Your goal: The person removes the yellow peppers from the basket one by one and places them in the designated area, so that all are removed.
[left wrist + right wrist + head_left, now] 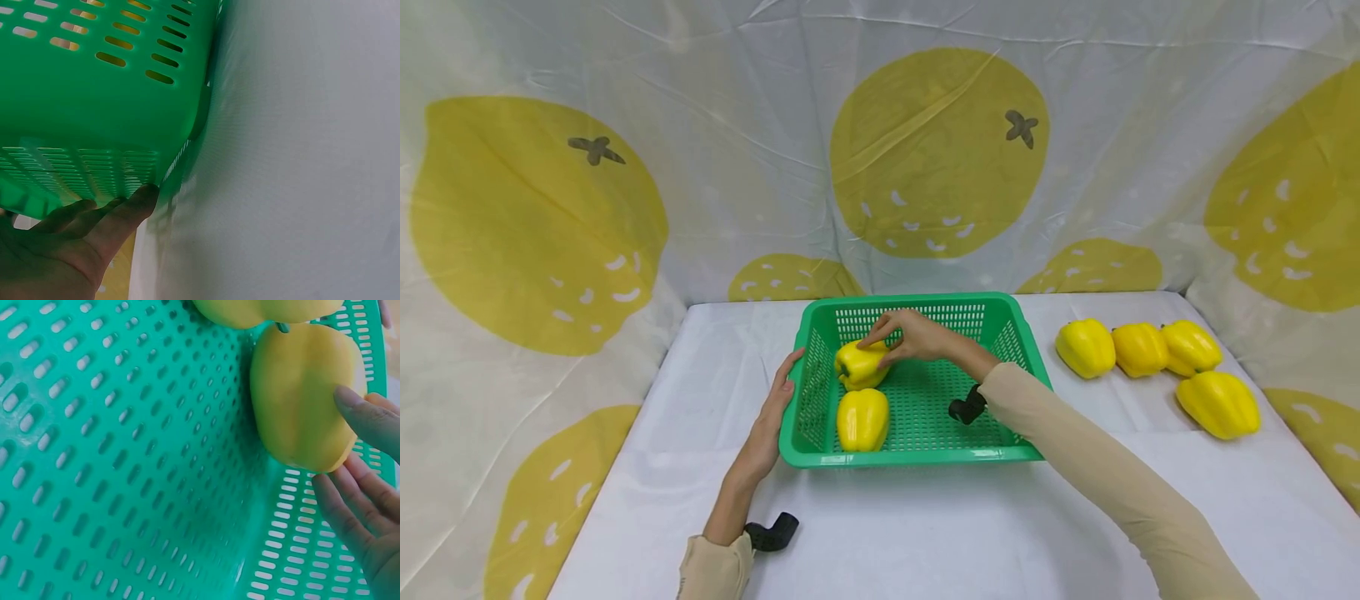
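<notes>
Even light, soft shadows, dimmer left-wrist view

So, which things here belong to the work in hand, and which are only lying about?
Likely in the job:
green basket, touched by the left hand
yellow pepper, held by the right hand
second pepper, also in the basket
four peppers at right, possibly, though untouched

Only around:
lemon-print cloth behind
white table covering
black piece at each wrist

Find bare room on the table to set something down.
Free: cloth before the basket, between the left wrist's black piece and right sleeve; cloth left of the left grip. Crowded: the basket's left end, with two peppers and the right grip; the far right, with four peppers.
</notes>
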Available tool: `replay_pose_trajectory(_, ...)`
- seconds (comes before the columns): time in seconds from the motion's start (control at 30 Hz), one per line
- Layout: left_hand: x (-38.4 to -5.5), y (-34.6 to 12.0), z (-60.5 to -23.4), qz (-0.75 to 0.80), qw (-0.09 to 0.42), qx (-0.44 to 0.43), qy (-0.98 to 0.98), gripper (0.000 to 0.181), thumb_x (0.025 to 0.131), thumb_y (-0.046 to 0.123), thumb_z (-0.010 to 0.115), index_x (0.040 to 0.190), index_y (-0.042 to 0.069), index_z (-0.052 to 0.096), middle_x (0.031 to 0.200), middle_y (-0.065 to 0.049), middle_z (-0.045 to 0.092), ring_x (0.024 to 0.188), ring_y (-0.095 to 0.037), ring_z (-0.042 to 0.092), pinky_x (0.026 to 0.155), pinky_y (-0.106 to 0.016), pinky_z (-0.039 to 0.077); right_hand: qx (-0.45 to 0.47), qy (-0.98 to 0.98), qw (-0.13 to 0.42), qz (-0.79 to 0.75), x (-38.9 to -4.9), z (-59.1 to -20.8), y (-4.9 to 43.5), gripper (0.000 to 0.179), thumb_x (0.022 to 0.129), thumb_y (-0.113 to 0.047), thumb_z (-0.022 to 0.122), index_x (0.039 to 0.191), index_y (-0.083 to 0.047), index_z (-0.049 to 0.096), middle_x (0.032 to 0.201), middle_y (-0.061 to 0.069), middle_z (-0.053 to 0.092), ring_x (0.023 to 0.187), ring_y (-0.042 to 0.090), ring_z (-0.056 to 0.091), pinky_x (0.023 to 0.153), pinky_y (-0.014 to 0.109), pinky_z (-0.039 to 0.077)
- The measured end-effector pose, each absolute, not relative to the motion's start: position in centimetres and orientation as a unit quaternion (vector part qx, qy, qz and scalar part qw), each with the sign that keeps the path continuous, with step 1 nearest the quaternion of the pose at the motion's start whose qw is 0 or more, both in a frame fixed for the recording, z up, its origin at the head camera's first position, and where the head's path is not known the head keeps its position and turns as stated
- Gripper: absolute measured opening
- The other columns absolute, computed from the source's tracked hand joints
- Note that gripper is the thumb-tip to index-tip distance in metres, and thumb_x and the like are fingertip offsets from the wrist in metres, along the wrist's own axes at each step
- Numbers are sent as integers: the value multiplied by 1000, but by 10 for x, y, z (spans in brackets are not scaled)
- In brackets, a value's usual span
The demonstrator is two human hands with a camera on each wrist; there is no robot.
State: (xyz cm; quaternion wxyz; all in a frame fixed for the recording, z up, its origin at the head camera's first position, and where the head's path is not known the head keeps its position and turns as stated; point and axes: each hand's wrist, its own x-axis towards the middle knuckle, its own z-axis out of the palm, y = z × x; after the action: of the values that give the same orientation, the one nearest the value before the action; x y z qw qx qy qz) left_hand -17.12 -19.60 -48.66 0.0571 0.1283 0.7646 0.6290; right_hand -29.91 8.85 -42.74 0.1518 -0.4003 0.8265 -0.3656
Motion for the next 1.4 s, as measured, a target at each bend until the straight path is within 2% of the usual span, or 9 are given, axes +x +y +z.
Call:
replay_pose_trajectory(0.23, -171, -197, -487, 630, 59, 129, 764, 49, 115, 40, 14, 164, 41, 16, 173, 1, 12, 141, -30, 34, 99, -21, 44, -386, 826, 165, -377, -300, -430, 91, 40, 87, -7, 82, 127, -10, 75, 129, 14, 62, 125, 29, 56, 95, 29, 58)
replay_pose_trajectory(0.43, -171, -196, -486, 628, 60, 128, 765, 50, 114, 42, 14, 164, 42, 15, 174, 2, 11, 144, -30, 31, 101, -19, 42, -398, 836, 134, -353, -299, -431, 93, 41, 87, -13, 84, 127, -11, 75, 132, 13, 66, 125, 30, 58, 98, 45, 56)
replay_pose_trajectory(0.53, -170, -195, -485, 627, 60, 126, 767, 50, 114, 43, 14, 164, 42, 15, 174, 2, 10, 146, -30, 29, 102, -17, 40, -399, 839, 128, -348, -301, -431, 93, 41, 87, -15, 85, 127, -12, 75, 134, 12, 67, 127, 30, 59, 100, 48, 54)
replay_pose_trajectory(0.7, -170, -195, -485, 626, 61, 123, 767, 50, 114, 44, 14, 164, 42, 15, 174, 2, 10, 146, -31, 30, 102, -17, 41, -400, 836, 123, -355, -303, -434, 92, 44, 84, -15, 87, 126, -13, 76, 135, 11, 68, 130, 28, 59, 108, 44, 50)
replay_pose_trajectory(0.93, -169, -195, -485, 626, 60, 123, 768, 50, 114, 43, 14, 164, 42, 15, 174, 3, 10, 147, -31, 29, 102, -16, 40, -426, 817, 144, -362, -305, -434, 92, 46, 84, -12, 86, 128, -10, 74, 145, 18, 62, 141, 33, 52, 114, 46, 45)
replay_pose_trajectory(1.1, -169, -195, -485, 627, 59, 125, 767, 50, 114, 43, 14, 164, 42, 16, 174, 3, 11, 146, -31, 30, 101, -17, 41, -440, 799, 163, -378, -305, -436, 92, 45, 85, -7, 84, 129, -7, 73, 147, 20, 59, 145, 35, 48, 114, 45, 46)
replay_pose_trajectory(1.27, -169, -195, -485, 626, 58, 125, 768, 50, 114, 43, 14, 164, 42, 16, 174, 2, 11, 146, -31, 30, 101, -18, 41, -435, 794, 168, -391, -303, -436, 92, 45, 86, -4, 83, 129, -6, 73, 145, 19, 61, 143, 35, 50, 111, 43, 49)
replay_pose_trajectory(1.4, -169, -196, -484, 626, 58, 125, 768, 50, 114, 42, 14, 164, 42, 16, 173, 1, 12, 140, -32, 36, 97, -22, 47, -429, 797, 164, -393, -301, -437, 90, 45, 86, -4, 83, 129, -7, 73, 144, 18, 62, 140, 34, 52, 111, 42, 49)
